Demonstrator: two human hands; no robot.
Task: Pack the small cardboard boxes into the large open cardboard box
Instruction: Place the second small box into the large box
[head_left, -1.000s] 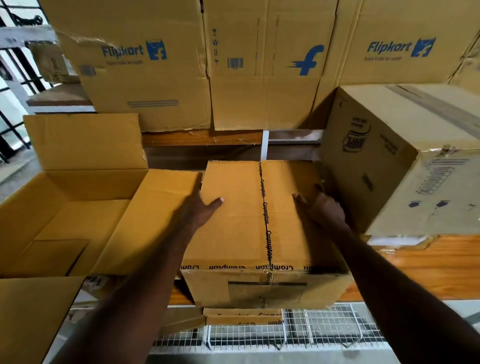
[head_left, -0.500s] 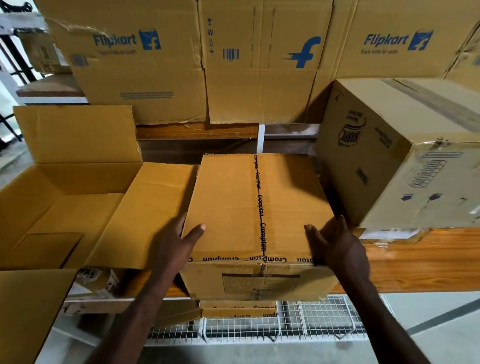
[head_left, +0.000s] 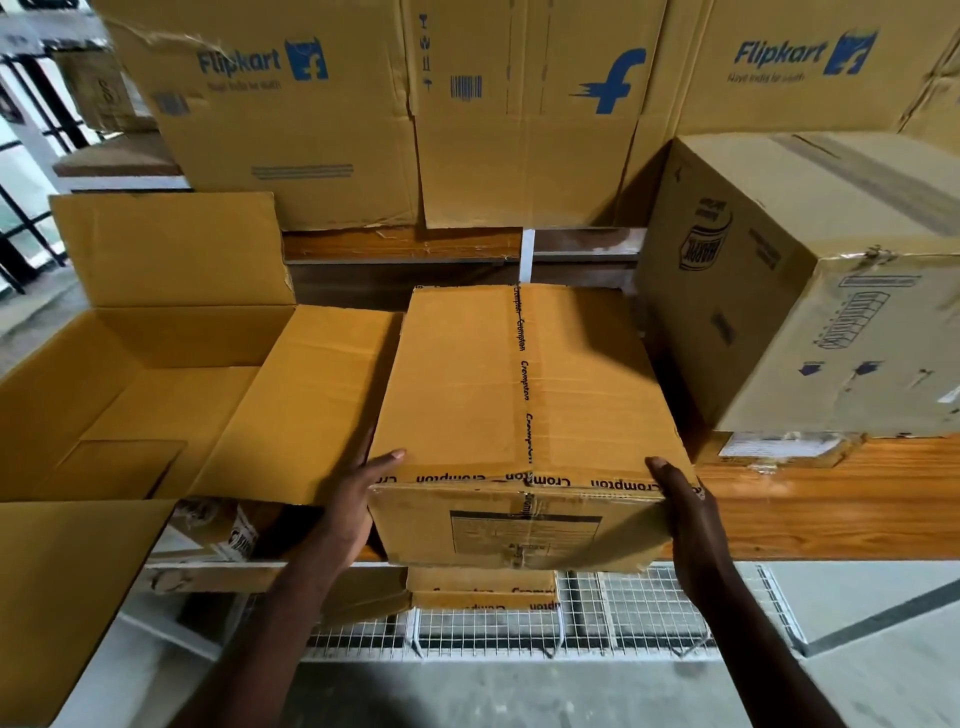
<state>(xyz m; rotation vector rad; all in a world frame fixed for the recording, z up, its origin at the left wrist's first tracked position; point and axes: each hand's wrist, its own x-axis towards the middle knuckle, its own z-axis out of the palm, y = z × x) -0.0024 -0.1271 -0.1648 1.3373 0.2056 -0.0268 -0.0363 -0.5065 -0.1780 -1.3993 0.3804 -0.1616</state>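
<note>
Taped box (head_left: 524, 395) at the bench's (head_left: 831, 499) front edge, left hand (head_left: 353, 499) and right hand (head_left: 685, 514) gripping its near corners, thumbs on top, fingers curled down its sides, open box (head_left: 130, 384) just beside it on the left

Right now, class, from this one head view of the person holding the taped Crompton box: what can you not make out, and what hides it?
- The hands' fingers: left hand and right hand wrap the Crompton box sides; only the thumbs show on top.
- Its contents: taped shut.
- Large open box: left part cut off by the frame edge.
- Label on the big right-hand box: blurred.
- Carton below the shelf: mostly hidden by the Crompton box.
</note>
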